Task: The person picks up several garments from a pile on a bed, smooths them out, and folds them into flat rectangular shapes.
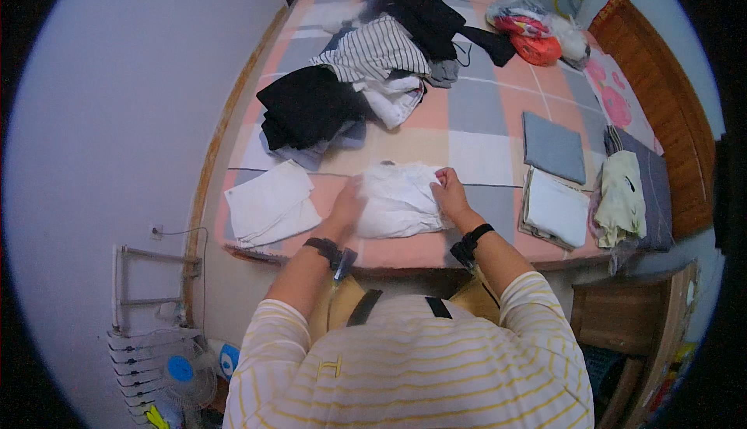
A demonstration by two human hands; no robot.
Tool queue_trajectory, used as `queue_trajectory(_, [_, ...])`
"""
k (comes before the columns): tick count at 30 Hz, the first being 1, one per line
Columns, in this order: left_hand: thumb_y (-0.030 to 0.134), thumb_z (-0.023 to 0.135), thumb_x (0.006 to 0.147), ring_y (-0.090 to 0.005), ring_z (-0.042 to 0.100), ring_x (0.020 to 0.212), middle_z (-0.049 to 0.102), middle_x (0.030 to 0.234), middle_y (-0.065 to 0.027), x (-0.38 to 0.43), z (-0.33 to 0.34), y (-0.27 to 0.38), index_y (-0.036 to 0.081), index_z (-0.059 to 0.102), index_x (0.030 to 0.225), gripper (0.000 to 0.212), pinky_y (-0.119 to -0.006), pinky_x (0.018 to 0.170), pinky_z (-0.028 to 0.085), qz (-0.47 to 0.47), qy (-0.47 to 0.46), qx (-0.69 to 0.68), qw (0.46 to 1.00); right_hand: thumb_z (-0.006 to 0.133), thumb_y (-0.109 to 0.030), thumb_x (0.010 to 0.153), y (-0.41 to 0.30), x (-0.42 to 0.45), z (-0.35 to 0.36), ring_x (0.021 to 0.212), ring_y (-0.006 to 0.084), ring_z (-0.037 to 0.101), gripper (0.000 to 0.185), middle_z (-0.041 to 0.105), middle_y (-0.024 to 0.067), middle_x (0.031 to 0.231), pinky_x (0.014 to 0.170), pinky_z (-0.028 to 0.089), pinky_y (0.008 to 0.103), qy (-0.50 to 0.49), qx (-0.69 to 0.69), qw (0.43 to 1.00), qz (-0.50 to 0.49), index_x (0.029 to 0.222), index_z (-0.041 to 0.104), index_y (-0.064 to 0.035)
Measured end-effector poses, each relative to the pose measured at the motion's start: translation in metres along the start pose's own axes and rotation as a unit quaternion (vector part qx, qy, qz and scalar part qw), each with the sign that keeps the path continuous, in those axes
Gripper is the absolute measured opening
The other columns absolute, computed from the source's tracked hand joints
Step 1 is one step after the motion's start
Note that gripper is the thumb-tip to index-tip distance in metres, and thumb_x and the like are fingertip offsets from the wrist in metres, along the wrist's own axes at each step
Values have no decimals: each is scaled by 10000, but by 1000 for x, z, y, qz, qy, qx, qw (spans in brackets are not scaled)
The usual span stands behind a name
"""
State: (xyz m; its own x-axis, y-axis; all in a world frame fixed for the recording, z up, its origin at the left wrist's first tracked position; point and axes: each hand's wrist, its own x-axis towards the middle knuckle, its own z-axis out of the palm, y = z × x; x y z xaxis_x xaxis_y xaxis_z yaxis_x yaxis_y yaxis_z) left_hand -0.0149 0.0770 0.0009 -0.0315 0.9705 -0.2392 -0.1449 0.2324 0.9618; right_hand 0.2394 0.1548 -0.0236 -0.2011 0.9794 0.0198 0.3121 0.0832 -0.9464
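Note:
A white garment (pixel 400 204), gathered and wrinkled, lies on the near part of the bed in front of me. My right hand (pixel 452 195) pinches its upper right edge between thumb and fingers. At the garment's left edge is my left hand (pixel 348 201), blurred, so its grip does not show. Both wrists wear black straps with small devices. Left of my left hand lies a folded white cloth (pixel 271 204). A stack of folded white cloths (pixel 554 207) sits to the right, with a folded grey cloth (pixel 553 148) just beyond it.
Black folded clothes (pixel 312 105), a striped shirt (pixel 376 50) and black garments (pixel 423 17) pile up farther back on the checked bedspread (pixel 478 108). A pale yellow bag (pixel 620 195) and plastic-wrapped items (pixel 528 32) lie right. A fan (pixel 181 369) stands low left, near the wall.

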Motion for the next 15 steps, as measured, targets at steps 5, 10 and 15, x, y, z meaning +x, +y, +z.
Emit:
queue_trajectory(5, [10,547,792,-348,451,1175,485,1245,-202,2,23,0,20,442,1250,471,-419,1016,358,239,102,575,776,604,-13,752,-34,-20,6,1065,322,517,348,529,174,1131,934,407,393,52,-301,941,-144,1078,479,-5])
queue_trajectory(10, [366,550,848,-375,127,1376,207,1475,-179,-7,50,-13,87,326,1389,649,-517,1107,109,173,-42,668,722,578,-248,832,-40,-33,30,1362,340,210,594,302,165,1436,1107,150,503,-160,-424,857,-244,1347,368,-39])
queue_trajectory(15, [460,557,828,-400,73,1381,145,1499,-169,-10,41,-23,167,287,1424,717,-598,1073,68,190,-45,673,713,557,-428,829,-14,-34,19,1379,313,163,720,222,83,1494,1096,97,555,-162,-460,840,-239,1403,303,-76])
